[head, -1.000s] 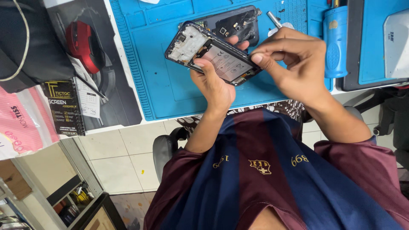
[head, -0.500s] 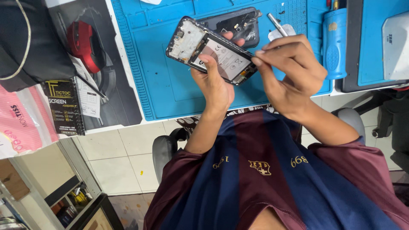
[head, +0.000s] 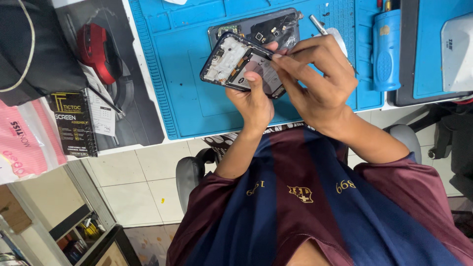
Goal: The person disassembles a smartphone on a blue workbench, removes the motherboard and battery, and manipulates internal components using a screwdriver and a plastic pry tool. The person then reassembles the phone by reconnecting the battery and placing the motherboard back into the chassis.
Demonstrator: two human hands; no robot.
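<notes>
The opened black smartphone frame with its white and grey insides exposed [head: 241, 66] was held up off the blue silicone repair mat [head: 192, 93], tilted w/ the open side toward the person, prob. so the internals could be seen and reached. The left hand [head: 253, 101] was closed round its lower edge from beneath, thumb pressed on the inner face, which steadied it. The right hand [head: 320, 83] was pinched shut, thumb and forefinger tips together at the frame's upper right edge; whether they nipped a small part or a fine tool couldn't be made out.

Just behind the frame, flat on the mat, lay a dark phone back cover w/ small parts on it [head: 268, 29], likely parked there within reach. To the frame's right a thin metal tool w/ a silver tip [head: 320, 24] rested on the mat, and further right stood a blue cylindrical device [head: 387, 49].

Well left of the frame, off the mat: a red computer mouse [head: 96, 49] and a black printed spare-part box [head: 74, 123].

Counts: 1 frame, 1 back cover, 1 mat, 1 metal tool, 1 blue device, 1 mouse, 1 box, 2 hands.
</notes>
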